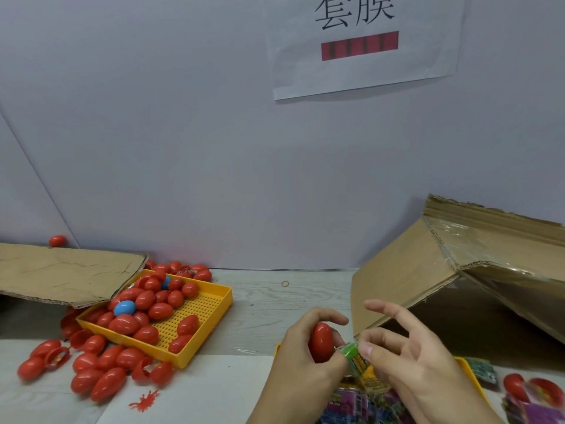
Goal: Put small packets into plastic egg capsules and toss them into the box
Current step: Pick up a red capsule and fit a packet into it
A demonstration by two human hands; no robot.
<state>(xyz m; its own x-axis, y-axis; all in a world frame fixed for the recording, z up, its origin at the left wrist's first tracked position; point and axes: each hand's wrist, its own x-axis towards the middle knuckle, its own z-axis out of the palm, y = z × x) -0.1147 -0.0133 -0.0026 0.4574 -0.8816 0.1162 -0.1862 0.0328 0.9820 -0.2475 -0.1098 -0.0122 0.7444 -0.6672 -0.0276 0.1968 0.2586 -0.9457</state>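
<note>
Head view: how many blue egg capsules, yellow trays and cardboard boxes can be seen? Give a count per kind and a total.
Blue egg capsules: 2
Yellow trays: 2
Cardboard boxes: 2
Total: 6

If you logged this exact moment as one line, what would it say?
left hand: holds red egg capsule | right hand: pinches green packet at capsule | cardboard box: open, right

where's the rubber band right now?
Head view: the rubber band lies on the bare table at mid-frame near the back wall, between the yellow tray on the left and the cardboard box on the right.
</note>
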